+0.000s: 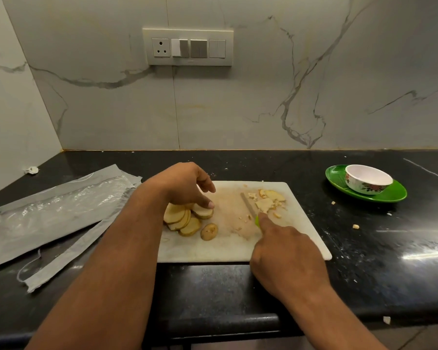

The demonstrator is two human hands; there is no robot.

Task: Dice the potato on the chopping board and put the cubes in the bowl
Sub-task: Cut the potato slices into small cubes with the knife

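Observation:
A white chopping board (228,248) lies on the black counter. Several round potato slices (182,218) are fanned out on its left part, with one end piece (209,231) beside them. My left hand (185,184) pinches the top slice (202,210) of the pile. My right hand (286,251) grips a knife with a green handle (257,220), forefinger along its back. The blade (247,204) points away from me, next to more slices and small cut bits (268,200) at the board's far right. A white flowered bowl (367,179) stands empty at the right.
The bowl sits on a green plate (395,193) at the back right. Grey plastic wrapping (51,213) is spread over the counter's left side. Stray potato bits (355,226) lie on the counter right of the board. A marble wall with a switch panel (187,46) stands behind.

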